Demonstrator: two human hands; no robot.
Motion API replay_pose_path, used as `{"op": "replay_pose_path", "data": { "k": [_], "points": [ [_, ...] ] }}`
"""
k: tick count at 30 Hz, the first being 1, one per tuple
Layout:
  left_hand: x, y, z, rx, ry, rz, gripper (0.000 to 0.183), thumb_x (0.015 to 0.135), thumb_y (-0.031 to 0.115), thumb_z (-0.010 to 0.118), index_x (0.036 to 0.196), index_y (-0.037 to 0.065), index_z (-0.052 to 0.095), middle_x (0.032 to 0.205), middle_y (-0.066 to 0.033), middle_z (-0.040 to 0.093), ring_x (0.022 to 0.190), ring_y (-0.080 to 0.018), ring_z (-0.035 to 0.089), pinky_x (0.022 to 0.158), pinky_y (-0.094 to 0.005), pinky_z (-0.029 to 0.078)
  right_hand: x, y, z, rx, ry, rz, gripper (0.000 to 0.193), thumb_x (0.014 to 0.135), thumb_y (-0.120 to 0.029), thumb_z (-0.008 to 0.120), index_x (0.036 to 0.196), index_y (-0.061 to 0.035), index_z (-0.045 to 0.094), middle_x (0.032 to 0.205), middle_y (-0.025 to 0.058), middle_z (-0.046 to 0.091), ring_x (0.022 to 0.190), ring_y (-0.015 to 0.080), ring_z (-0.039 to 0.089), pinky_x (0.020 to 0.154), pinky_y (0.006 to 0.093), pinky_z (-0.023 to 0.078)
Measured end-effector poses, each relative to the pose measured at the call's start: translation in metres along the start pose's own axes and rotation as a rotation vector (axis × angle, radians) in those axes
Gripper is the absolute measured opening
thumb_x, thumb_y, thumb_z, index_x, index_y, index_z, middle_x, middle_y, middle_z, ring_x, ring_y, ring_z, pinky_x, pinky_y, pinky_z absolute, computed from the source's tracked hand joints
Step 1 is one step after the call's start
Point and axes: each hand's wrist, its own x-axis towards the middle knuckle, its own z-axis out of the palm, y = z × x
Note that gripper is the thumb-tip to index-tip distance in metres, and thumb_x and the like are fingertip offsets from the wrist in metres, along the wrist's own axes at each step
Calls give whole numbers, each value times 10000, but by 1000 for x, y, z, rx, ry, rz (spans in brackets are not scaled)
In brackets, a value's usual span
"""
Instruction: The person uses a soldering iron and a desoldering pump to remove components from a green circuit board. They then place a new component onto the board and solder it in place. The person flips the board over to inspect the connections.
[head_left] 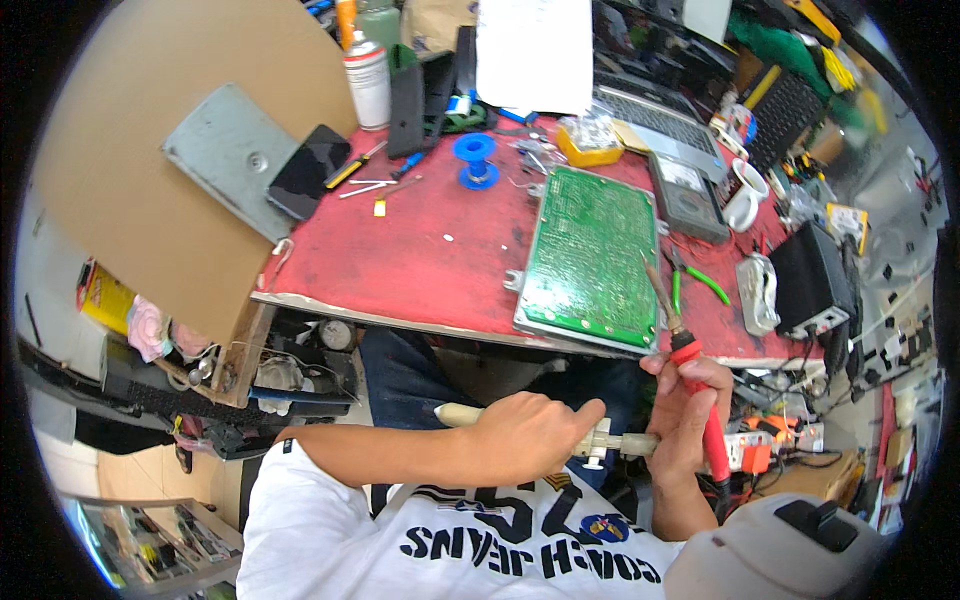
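Note:
My left hand [535, 435] is wrapped around a cream solder sucker [460, 414] in front of my shirt, its pointed nozzle toward the left. The sucker's plunger end reaches my right hand [690, 405], against the palm side. Between the fingers of that right hand is a red-handled soldering iron [714, 435], its metal tip slanting up over the right edge of a green circuit board [590, 255]. Whether the tip touches the board I cannot tell. The board lies solder side up in a metal frame with mounting tabs, near the table's front edge.
Green-handled pliers [695, 280] and a grey multimeter [688, 195] lie right of the board on the red tabletop [400, 260]. A blue spool [475, 160] stands farther left. Behind are a laptop [665, 125] and a spray can [368, 85]. A black box [812, 280] sits at right.

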Motion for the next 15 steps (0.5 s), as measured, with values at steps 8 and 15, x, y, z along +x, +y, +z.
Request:
{"op": "replay_pose_path", "data": {
  "k": [8, 15],
  "points": [
    [6, -77, -92, -213, 532, -170, 363, 743, 73, 668, 1077, 38, 530, 814, -209, 643, 784, -376, 665, 688, -455, 512, 29, 11, -66, -12, 223, -3, 336, 990, -167, 522, 1277, -10, 447, 935, 105, 585, 898, 208, 586, 907, 357, 479],
    [97, -141, -126, 100, 562, -317, 374, 739, -12, 596, 1080, -61, 450, 927, -360, 613, 944, -492, 606, 780, -542, 475, 15, 28, -45, -64, 226, 39, 335, 995, -180, 519, 1270, -5, 440, 912, 127, 623, 899, 230, 613, 904, 365, 475]
  ]
}}
